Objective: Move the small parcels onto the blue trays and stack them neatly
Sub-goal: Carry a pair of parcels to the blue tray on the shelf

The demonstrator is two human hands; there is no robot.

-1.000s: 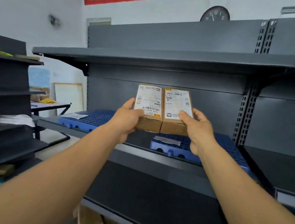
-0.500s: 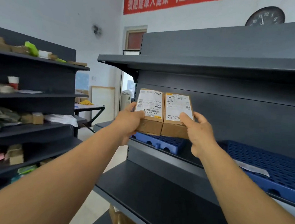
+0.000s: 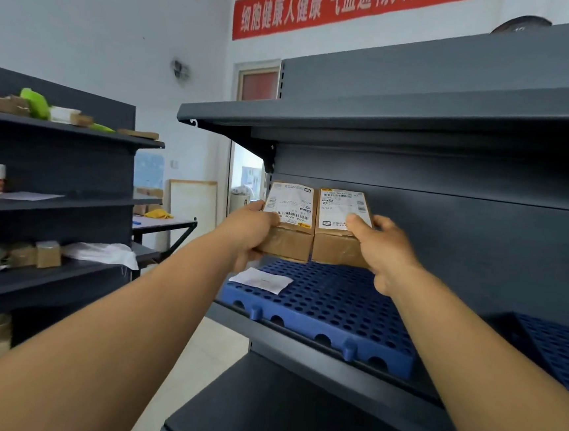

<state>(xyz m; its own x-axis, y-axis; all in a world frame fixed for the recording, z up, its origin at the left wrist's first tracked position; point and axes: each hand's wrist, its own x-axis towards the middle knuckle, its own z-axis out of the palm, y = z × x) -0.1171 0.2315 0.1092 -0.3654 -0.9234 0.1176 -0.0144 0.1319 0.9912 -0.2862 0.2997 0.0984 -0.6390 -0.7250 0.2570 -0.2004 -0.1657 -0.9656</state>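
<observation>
Your left hand (image 3: 252, 228) grips the left parcel (image 3: 287, 220), your right hand (image 3: 381, 249) grips the right parcel (image 3: 340, 227). Both parcels touch side by side (labels up), held just above the blue tray (image 3: 330, 308) on the shelf (image 3: 348, 375). A paper slip (image 3: 260, 279) lies on the tray's left front.

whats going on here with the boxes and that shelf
A person is holding two small brown parcels side by side, the left hand gripping the left parcel and the right hand gripping the right parcel. Both hang just above a blue tray on the dark shelf, not yet set down. A white slip of paper lies on the tray's near left corner.
</observation>
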